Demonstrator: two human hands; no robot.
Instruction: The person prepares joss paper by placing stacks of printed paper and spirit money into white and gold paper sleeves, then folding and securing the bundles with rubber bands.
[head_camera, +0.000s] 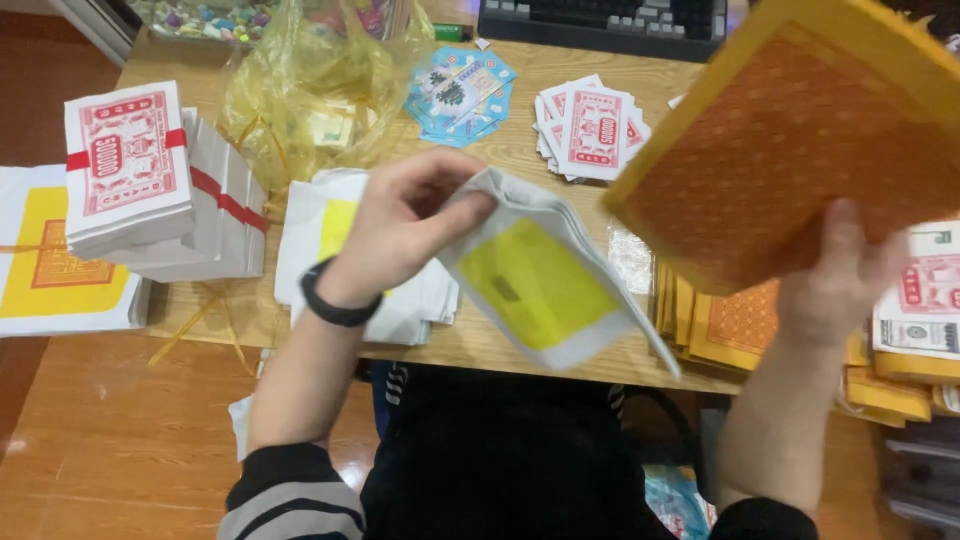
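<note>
A wooden desk (480, 345) fills the view, with reddish-brown wooden floor (90, 440) showing at the near left. At the far edge sit a dark keyboard (600, 20) and a crumpled yellow plastic bag (310, 80). Far left stands a banded bundle of red-and-white printed paper (125, 165); a fan of similar red-printed slips (590, 130) lies right of centre, beside blue printed cards (460, 90).

The left hand (400, 230), a black band on its wrist, holds a thin sheaf of white paper with a yellow square (535, 280) at its top corner, fingers closed in a pinch around it. The sheaf hangs tilted over the near desk edge, its sheets soft, grey-white and slightly curled. The right hand (835, 280) grips a thick stack of yellow paper with an orange patterned panel (790, 140), raised and tilted at the right, thumb pressed on its face. More such sheets (730, 325) lie below on the desk.
</note>
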